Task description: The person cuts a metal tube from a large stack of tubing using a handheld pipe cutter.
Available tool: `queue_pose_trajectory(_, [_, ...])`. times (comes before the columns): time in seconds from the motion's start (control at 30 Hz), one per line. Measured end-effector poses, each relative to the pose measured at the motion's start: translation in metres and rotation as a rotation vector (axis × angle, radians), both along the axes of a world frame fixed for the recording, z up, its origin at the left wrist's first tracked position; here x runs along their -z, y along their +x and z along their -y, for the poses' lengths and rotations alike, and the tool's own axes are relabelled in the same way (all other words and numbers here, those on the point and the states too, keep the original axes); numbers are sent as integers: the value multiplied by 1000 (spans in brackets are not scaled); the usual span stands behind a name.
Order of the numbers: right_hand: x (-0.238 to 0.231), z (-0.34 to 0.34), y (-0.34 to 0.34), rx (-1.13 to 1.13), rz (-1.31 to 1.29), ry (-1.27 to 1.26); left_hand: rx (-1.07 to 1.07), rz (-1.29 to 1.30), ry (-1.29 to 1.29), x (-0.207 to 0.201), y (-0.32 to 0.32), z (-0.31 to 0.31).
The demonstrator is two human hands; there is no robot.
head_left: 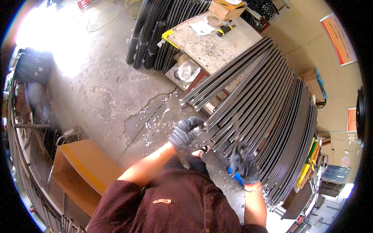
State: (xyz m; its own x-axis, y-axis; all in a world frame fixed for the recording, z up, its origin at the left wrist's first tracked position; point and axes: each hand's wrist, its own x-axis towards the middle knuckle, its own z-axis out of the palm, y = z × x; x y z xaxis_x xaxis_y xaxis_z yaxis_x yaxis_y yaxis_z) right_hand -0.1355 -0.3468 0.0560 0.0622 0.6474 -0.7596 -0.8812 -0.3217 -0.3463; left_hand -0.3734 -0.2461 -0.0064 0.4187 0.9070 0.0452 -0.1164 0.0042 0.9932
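My left hand [185, 133], in a grey knit glove, is closed at the near end of a long dark metal tube [241, 93]. A small pale bit shows at its fingertips, too small to name. My right hand [244, 164], in a darker grey glove, hovers over or touches the near ends of the lower tubes; motion smears its fingers. Many such tubes lie side by side in a fanned row [283, 124] to my right, their near ends toward me. A blue object [235, 176] is partly hidden behind my right hand.
Beyond the tubes stands a worn worktable [210, 46] with a yellow-black utility knife [225, 30], a tape roll [213, 20] and a wooden box [226, 9]. More dark tubes [155, 35] lean behind it. An open cardboard box [83, 167] is at my left; pale scraps litter the concrete floor [105, 93].
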Motion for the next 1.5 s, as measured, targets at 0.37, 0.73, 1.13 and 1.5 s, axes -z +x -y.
queue_pose_trajectory(0.37, [0, -98, -65, -123, 1026, 150, -77, -353, 716, -66, -1, 10])
queue_pose_trajectory(0.73, [-18, -99, -86, -66, 691, 375, -100, 90, -339, -32, 4, 25])
queue_pose_trajectory(1.13, [20, -108, -80, -95, 872, 300, 109, 292, -626, -41, -13, 24])
queue_pose_trajectory(1.5, [-16, 13, -28, -926, 714, 205, -22, -51, -316, 14, -17, 24])
